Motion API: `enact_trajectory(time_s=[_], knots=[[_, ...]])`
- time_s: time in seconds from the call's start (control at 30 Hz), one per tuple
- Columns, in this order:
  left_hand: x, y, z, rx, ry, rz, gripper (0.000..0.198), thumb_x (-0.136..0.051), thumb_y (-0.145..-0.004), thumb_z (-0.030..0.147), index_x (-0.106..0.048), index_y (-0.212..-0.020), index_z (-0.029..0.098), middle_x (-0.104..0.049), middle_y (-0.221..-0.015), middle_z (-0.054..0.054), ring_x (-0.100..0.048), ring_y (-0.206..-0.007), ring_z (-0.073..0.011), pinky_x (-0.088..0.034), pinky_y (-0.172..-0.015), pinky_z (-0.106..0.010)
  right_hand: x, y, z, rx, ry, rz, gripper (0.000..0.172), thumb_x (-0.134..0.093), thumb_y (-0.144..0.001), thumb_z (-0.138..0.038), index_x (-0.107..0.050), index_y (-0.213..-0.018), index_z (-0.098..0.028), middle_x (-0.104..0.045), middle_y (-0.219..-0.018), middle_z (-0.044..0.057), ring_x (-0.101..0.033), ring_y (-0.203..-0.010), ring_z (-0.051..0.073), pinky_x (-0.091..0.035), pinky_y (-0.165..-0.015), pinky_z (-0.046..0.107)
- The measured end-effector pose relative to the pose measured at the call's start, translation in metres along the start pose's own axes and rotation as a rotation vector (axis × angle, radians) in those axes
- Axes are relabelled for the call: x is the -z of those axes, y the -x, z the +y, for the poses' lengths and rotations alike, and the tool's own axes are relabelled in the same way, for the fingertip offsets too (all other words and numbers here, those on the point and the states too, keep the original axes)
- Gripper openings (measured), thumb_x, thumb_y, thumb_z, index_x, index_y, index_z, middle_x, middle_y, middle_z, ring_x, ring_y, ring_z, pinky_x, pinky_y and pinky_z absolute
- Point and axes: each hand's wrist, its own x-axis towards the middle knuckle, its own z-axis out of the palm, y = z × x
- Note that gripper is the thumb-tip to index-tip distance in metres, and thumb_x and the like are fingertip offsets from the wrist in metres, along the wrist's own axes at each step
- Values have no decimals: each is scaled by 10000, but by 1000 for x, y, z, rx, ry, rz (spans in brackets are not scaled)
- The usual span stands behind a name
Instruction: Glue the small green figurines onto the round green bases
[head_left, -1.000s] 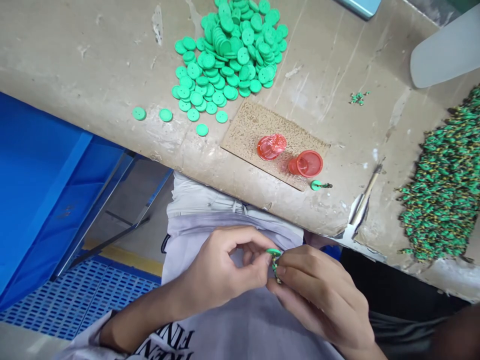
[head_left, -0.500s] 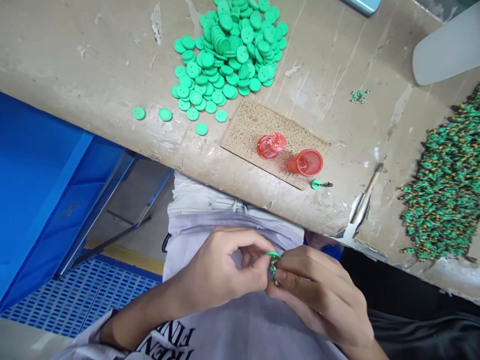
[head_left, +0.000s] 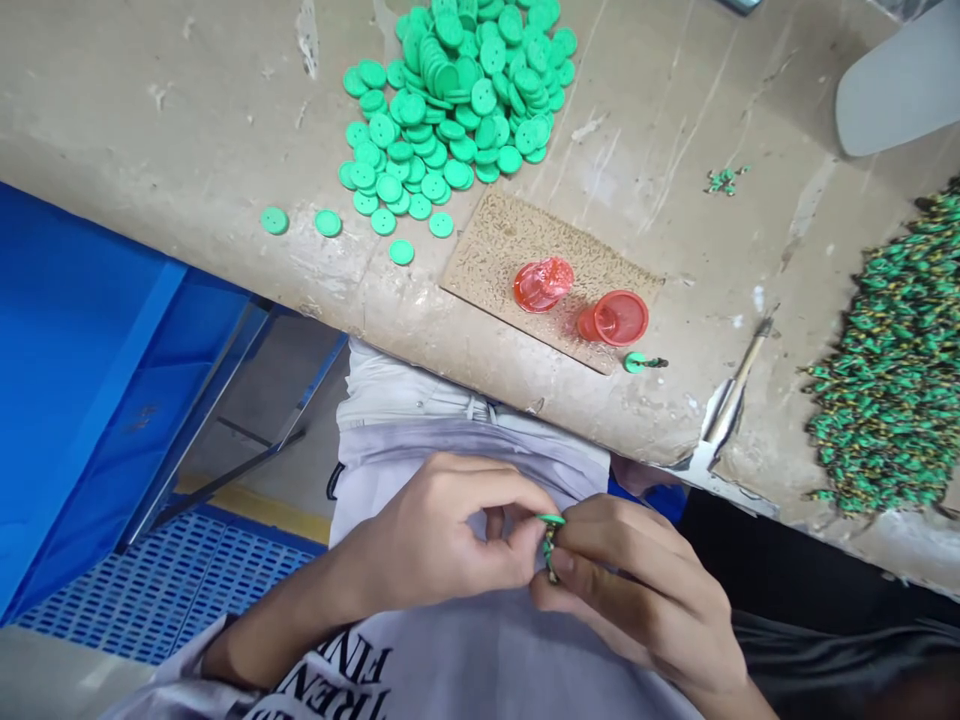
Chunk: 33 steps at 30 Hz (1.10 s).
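Between my left hand [head_left: 442, 530] and my right hand [head_left: 637, 590] is a green plastic button [head_left: 551, 519], seen nearly edge-on. A short green-and-yellow braided cord [head_left: 551, 555] hangs from it. My left fingertips press against the button, and my right fingers pinch the cord, hiding part of it. Beyond my hands, on the worn table [head_left: 187, 130], lies a heap of green buttons [head_left: 450, 110]. A single button with a cord attached [head_left: 643, 362] rests just past a cork board [head_left: 487, 250], which holds two red plastic cups [head_left: 544, 284] [head_left: 613, 318].
A large heap of green-and-yellow cord pieces [head_left: 885, 360] lies at the right, with a few scraps [head_left: 724, 180] nearby. A metal scraper [head_left: 724, 415] sits near the table edge. Below the edge are a blue bin [head_left: 90, 370] and a blue plastic floor grid [head_left: 165, 585].
The button has turned more edge-on and sits slightly lower between my hands. The table objects have shifted slightly upward in the view.
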Motion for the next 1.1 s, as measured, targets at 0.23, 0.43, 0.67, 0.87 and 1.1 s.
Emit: enact_trajectory(time_s=[0.23,0.43,0.67,0.87,1.1], knots=[[-5,3,-1,32,10,43,210,-661,-767,-13,-747,-871,148,-716,-723,26,-637,-611,-72,-516,-624,-145,5,1,6,110,51,-50,152,-642,-1024,-264,-655,-1098,-132,-737,-841,75,-688,-754,180,-601,-646,321],[-3,3,9,65,-79,36,183,-648,-771,-2,-734,-843,143,-695,-679,42,-614,-576,-57,-492,-599,-134,12,-6,0,-235,47,-55,122,-624,-958,-92,-632,-1033,-188,-717,-826,20,-683,-707,125,-563,-653,230],[-11,10,10,22,-295,32,205,-578,-809,-5,-731,-834,129,-665,-677,27,-565,-548,-85,-453,-549,-220,18,-4,-7,-371,152,-280,46,-593,-1007,-202,-636,-994,-197,-669,-721,-26,-625,-569,96,-490,-556,211],[-15,16,4,10,-353,13,187,-570,-837,27,-716,-831,143,-637,-670,26,-559,-564,-109,-433,-555,-264,22,-6,-6,-276,268,-425,132,-517,-1046,-188,-634,-987,-181,-654,-738,-8,-603,-585,126,-432,-565,274],[-16,17,1,76,-312,-56,186,-567,-800,12,-668,-762,164,-580,-637,50,-501,-551,-95,-380,-546,-269,26,-5,-4,-267,289,-540,216,-490,-1077,-246,-651,-949,-177,-616,-699,-15,-562,-552,124,-358,-555,294]])
